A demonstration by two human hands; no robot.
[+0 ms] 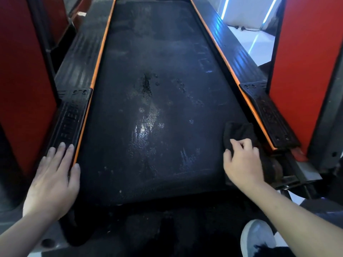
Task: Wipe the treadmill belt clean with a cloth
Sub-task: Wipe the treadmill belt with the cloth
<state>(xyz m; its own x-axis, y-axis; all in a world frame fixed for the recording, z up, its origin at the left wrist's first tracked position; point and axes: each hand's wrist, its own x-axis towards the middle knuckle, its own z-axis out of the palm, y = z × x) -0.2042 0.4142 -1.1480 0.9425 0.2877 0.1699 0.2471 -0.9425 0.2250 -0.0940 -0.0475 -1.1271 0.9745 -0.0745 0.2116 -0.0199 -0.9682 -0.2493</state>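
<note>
The black treadmill belt (148, 112) runs away from me down the middle, with wet shiny patches and dull smears on its near half. A dark cloth (238, 132) lies on the belt's near right edge, and my right hand (241, 162) grips it with curled fingers. My left hand (53, 180) rests flat, fingers straight, on the left side rail (70, 117) at the belt's near left corner.
Orange strips edge both side rails (230, 71). Red upright panels (22, 89) stand close on the left and right (306, 71). A white floor with blue light lines (246, 25) shows at the far right. My light shoe (258, 236) is at the bottom right.
</note>
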